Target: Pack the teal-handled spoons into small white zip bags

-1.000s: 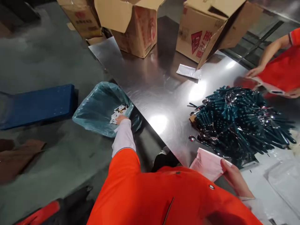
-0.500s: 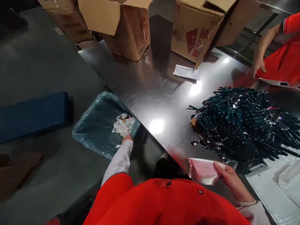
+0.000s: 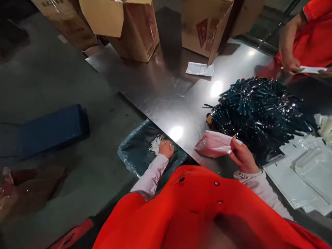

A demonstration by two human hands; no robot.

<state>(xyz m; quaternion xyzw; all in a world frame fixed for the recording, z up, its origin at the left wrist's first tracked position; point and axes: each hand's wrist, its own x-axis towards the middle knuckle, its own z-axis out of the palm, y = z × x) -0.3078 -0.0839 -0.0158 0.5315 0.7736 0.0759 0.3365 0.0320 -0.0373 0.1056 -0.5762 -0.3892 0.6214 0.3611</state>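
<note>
My right hand [image 3: 245, 157] pinches one end of a thin translucent plastic bag [image 3: 214, 143] with a pinkish look, held over the steel table's front edge. My left hand [image 3: 166, 148] is closed over a bin with a plastic liner [image 3: 129, 157], which stands low beside the table. Right by its fingers lie small white packets [image 3: 155, 145] in the bin. Whatever the left fingers hold, if anything, is hidden. To the right of the bag is a large heap of spoons with dark green handles [image 3: 259, 107], some metal bowls showing.
Two open cardboard boxes [image 3: 140, 33] [image 3: 197, 29] stand at the table's far side, near a flat white packet [image 3: 200, 69]. White trays or sheets [image 3: 298, 176] lie at the right. Across the table, a co-worker's hands [image 3: 292, 64] hold something white. A blue object [image 3: 52, 129] rests on the floor.
My left hand has drawn up out of the bin, towards the table and my right hand. The right hand has raised the bag. The co-worker's hand has lifted a white item.
</note>
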